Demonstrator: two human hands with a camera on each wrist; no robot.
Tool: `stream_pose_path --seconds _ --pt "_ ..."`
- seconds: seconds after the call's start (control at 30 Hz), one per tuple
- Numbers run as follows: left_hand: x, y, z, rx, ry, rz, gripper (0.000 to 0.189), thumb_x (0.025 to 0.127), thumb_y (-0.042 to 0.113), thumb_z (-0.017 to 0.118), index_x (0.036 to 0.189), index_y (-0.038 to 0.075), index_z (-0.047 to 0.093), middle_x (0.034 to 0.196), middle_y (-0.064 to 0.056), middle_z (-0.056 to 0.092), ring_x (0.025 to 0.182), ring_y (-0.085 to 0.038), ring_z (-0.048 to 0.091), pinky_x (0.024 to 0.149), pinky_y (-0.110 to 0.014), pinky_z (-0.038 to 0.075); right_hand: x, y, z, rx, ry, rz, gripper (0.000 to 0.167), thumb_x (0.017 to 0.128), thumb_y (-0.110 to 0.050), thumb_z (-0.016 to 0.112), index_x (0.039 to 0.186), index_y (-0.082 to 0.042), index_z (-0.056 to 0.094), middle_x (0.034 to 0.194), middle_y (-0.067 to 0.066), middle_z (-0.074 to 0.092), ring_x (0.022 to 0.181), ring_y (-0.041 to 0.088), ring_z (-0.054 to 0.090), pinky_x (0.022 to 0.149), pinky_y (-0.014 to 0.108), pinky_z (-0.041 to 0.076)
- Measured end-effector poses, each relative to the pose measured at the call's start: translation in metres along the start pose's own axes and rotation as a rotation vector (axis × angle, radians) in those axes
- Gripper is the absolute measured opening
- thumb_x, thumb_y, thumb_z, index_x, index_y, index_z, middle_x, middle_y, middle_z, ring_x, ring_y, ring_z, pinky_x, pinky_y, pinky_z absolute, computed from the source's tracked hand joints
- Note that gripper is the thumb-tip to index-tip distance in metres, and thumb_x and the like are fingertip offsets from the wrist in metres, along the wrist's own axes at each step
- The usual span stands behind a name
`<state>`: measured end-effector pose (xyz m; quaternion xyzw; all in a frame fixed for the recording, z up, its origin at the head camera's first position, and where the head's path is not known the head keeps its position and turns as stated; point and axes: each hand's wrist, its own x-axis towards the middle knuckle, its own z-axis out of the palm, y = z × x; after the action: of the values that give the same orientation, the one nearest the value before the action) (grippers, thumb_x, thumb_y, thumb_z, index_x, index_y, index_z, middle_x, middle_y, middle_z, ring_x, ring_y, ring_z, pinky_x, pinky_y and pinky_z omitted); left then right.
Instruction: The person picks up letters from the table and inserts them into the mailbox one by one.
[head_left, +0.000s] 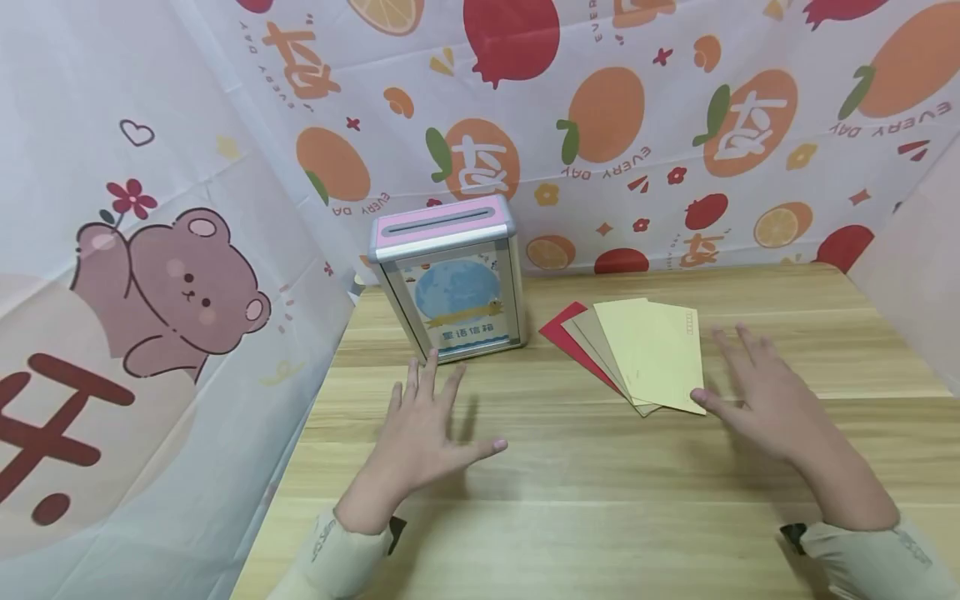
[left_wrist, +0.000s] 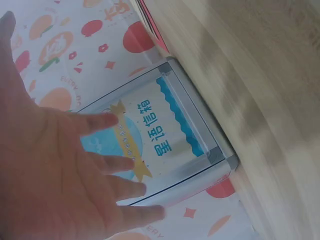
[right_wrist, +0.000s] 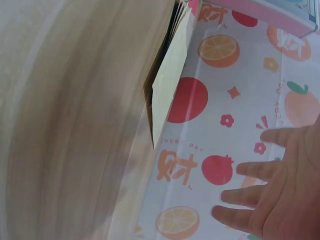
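My left hand (head_left: 420, 442) hovers over the table with fingers spread, just in front of a suggestion box (head_left: 453, 279) with a pink slotted top and a clear front. The left wrist view shows the box's printed blue-and-yellow front panel (left_wrist: 155, 132) beyond that hand's fingers. To the right, a fan of envelopes lies on the table: pale yellow envelopes (head_left: 660, 350) on top, a brown envelope (head_left: 600, 342) and a red envelope (head_left: 562, 331) beneath. My right hand (head_left: 772, 408) is beside the fan, fingers spread and thumb tip at the yellow envelope's lower right corner. Neither hand grips anything.
The wood-grain table (head_left: 570, 517) meets a fruit-patterned cloth (head_left: 645, 192) at the back. A white cloth with a bear print (head_left: 191, 283) hangs on the left, and a pale cloth (head_left: 930, 275) borders the right side.
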<state>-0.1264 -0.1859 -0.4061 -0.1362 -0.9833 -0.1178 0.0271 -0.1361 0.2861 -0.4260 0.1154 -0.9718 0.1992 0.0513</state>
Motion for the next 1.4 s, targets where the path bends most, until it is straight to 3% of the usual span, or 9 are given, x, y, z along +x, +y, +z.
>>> stream_pose_path --seconds 0.17,0.27,0.4,0.5,0.63,0.73,0.93,1.23,1.4 --pt "0.006 0.002 0.005 -0.023 0.061 -0.008 0.121 0.081 0.097 0.051 0.167 0.014 0.032 0.175 -0.026 0.017 0.162 -0.053 0.009 0.128 -0.069 0.019 -0.003 0.014 -0.002 0.120 -0.006 0.110 0.091 0.107 -0.055 0.055 0.171 -0.007 0.011 0.167 0.039 0.023 0.151 0.063 0.024 0.108 0.085 0.027" --pt "0.011 0.005 0.006 -0.072 0.119 -0.014 0.112 0.086 0.089 0.057 0.162 0.008 0.040 0.165 -0.027 0.037 0.153 -0.051 0.036 0.121 -0.066 0.037 -0.002 0.025 -0.001 0.162 0.020 0.196 0.089 0.109 -0.056 0.049 0.166 0.006 0.021 0.155 0.042 0.040 0.138 0.063 0.044 0.103 0.080 0.039" --pt "0.022 0.012 0.010 -0.203 0.161 -0.036 0.091 0.091 0.070 0.070 0.150 0.003 0.054 0.138 -0.019 0.060 0.122 -0.039 0.061 0.100 -0.054 0.056 -0.002 0.041 0.000 0.308 0.029 0.325 0.086 0.110 -0.059 0.044 0.157 0.013 0.035 0.138 0.042 0.055 0.114 0.054 0.066 0.085 0.065 0.058" --pt "0.039 0.024 0.016 -0.427 0.098 -0.066 0.071 0.093 0.056 0.076 0.140 0.005 0.062 0.124 -0.014 0.067 0.111 -0.033 0.067 0.095 -0.048 0.059 0.003 0.051 -0.001 0.535 -0.004 0.400 0.089 0.109 -0.061 0.043 0.154 0.016 0.037 0.133 0.037 0.058 0.102 0.031 0.075 0.080 0.048 0.065" --pt "0.070 0.045 0.027 -0.733 -0.046 -0.084 0.053 0.095 0.049 0.077 0.129 0.009 0.069 0.112 -0.008 0.072 0.105 -0.024 0.069 0.093 -0.042 0.060 0.012 0.060 -0.004 0.799 -0.063 0.501 0.095 0.107 -0.064 0.046 0.158 0.015 0.029 0.120 0.010 0.065 0.093 0.005 0.073 0.083 0.033 0.066" --pt "0.089 0.063 0.036 -0.852 -0.125 -0.074 0.047 0.097 0.049 0.074 0.123 0.010 0.072 0.111 -0.006 0.073 0.103 -0.024 0.070 0.091 -0.039 0.059 0.019 0.063 -0.005 0.897 -0.101 0.548 0.094 0.106 -0.064 0.048 0.160 0.010 0.028 0.109 -0.005 0.067 0.093 0.004 0.073 0.086 0.032 0.065" --pt "0.117 0.103 0.054 -1.104 -0.260 -0.118 0.041 0.101 0.042 0.072 0.120 0.006 0.069 0.120 -0.027 0.068 0.103 -0.040 0.078 0.092 -0.042 0.063 0.027 0.067 -0.001 0.972 -0.134 0.572 0.084 0.107 -0.061 0.049 0.153 0.008 0.036 0.103 -0.004 0.067 0.090 0.007 0.073 0.086 0.031 0.065" --pt "0.149 0.158 0.088 -1.092 -0.215 -0.221 0.047 0.100 0.038 0.072 0.126 -0.001 0.066 0.106 -0.017 0.076 0.097 -0.033 0.079 0.084 -0.028 0.058 0.036 0.071 0.014 1.010 -0.232 0.578 0.082 0.110 -0.055 0.048 0.158 0.010 0.030 0.107 -0.003 0.067 0.092 0.008 0.071 0.087 0.031 0.065" --pt "0.157 0.182 0.097 -1.044 -0.218 -0.234 0.061 0.100 0.041 0.071 0.141 -0.003 0.060 0.118 -0.014 0.075 0.104 -0.027 0.076 0.092 -0.035 0.059 0.042 0.069 0.022 1.006 -0.246 0.573 0.078 0.111 -0.054 0.046 0.153 0.010 0.034 0.104 -0.002 0.066 0.089 0.009 0.069 0.083 0.032 0.065"
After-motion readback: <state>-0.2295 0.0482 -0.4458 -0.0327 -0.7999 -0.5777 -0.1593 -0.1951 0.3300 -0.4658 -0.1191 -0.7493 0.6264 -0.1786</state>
